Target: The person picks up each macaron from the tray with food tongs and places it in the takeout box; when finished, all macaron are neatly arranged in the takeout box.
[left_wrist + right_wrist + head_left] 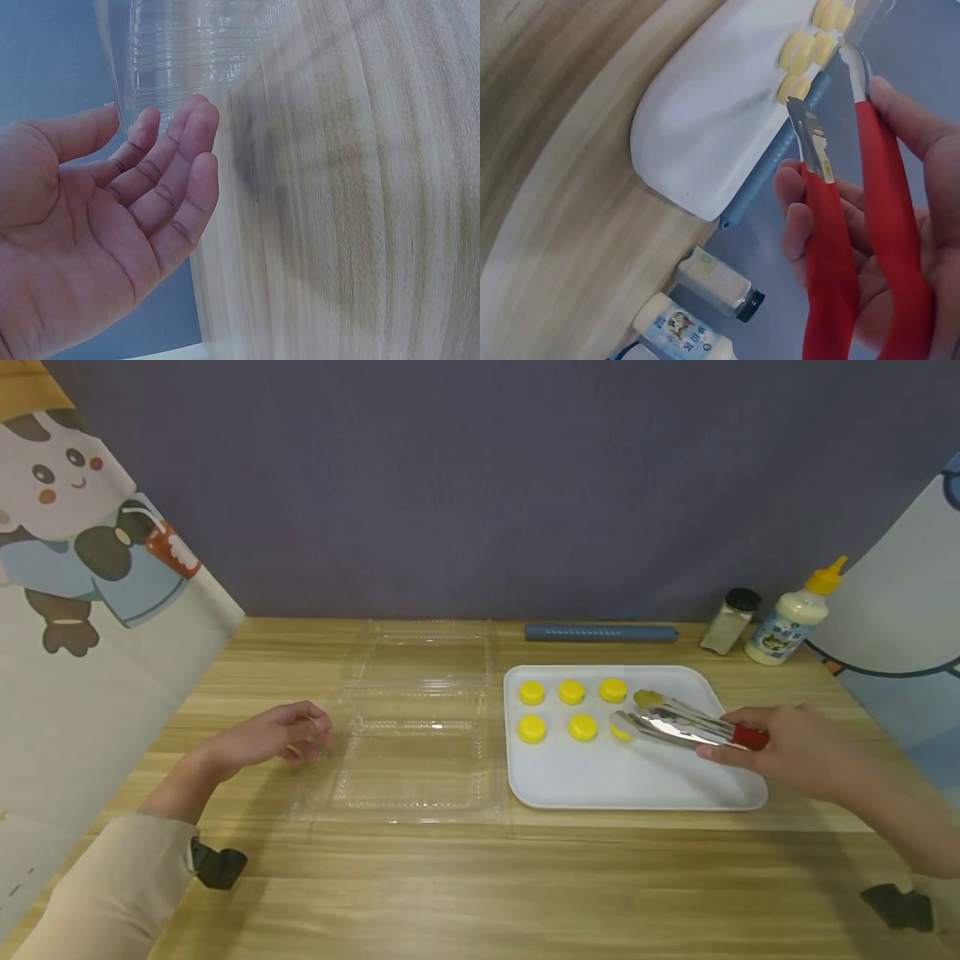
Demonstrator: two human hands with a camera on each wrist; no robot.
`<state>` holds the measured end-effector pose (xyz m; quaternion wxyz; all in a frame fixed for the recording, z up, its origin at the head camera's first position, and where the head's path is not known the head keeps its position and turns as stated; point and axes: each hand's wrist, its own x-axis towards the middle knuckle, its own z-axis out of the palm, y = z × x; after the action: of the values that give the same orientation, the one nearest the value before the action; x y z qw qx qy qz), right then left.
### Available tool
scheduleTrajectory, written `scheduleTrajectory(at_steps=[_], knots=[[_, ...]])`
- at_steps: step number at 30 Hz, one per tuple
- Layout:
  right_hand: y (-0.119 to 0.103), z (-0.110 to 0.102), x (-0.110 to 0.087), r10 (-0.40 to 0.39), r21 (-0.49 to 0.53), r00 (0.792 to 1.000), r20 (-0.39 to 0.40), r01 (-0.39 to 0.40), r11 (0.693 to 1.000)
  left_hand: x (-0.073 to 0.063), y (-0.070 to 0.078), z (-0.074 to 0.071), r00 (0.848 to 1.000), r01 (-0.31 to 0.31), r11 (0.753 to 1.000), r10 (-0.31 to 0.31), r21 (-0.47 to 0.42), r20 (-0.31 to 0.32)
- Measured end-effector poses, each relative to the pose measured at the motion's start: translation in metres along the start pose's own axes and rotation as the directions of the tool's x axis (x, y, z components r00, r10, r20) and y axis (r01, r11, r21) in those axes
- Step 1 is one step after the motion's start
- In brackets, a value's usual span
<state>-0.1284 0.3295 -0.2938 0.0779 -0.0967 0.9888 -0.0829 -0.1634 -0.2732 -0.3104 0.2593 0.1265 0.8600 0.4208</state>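
Observation:
My right hand [802, 756] grips metal tongs [667, 727] by their red handles, thumb on one arm and fingers round the other. The tongs' tips stand apart over the white tray [570, 781], and the near one partly covers a yellow macaron [621, 732] at the right end of the nearer row. More yellow macarons [572, 692] lie in two rows on the tray's left part. My left hand [277, 735], its fingers loosely bent, is at the left edge of a clear plastic clamshell box [408, 768]; its thumb tip meets the plastic edge in the left wrist view.
The clamshell's lid [427, 656] lies folded back behind its base. Behind the tray lies a blue-grey stick-shaped object [600, 633]. A black-capped jar [729, 622] and a squeeze bottle [787, 622] with a yellow nozzle stand at the back right, near the dark wall [480, 485].

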Motion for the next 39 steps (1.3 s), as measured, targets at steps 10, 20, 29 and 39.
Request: scheduleTrajectory(at_steps=[10,20,29,39], knots=[[-0.001,0.011,-0.002,-0.022,0.021,0.998,-0.058,0.023,1.0,-0.001,0.0,0.0,1.0,-0.001,1.0,0.001,0.004,0.002],[-0.004,0.017,0.002,-0.017,0.043,0.996,-0.09,0.021,0.999,0.001,-0.001,0.0,1.0,-0.004,1.0,0.004,-0.013,-0.002],[-0.009,0.021,0.003,-0.006,0.025,0.994,-0.112,0.009,1.0,0.002,-0.003,0.0,1.0,-0.022,0.998,0.022,-0.051,0.001],[-0.007,0.021,0.004,-0.034,0.041,0.989,-0.147,0.04,0.998,0.003,-0.005,-0.001,1.0,-0.023,0.998,0.024,-0.052,0.005]])
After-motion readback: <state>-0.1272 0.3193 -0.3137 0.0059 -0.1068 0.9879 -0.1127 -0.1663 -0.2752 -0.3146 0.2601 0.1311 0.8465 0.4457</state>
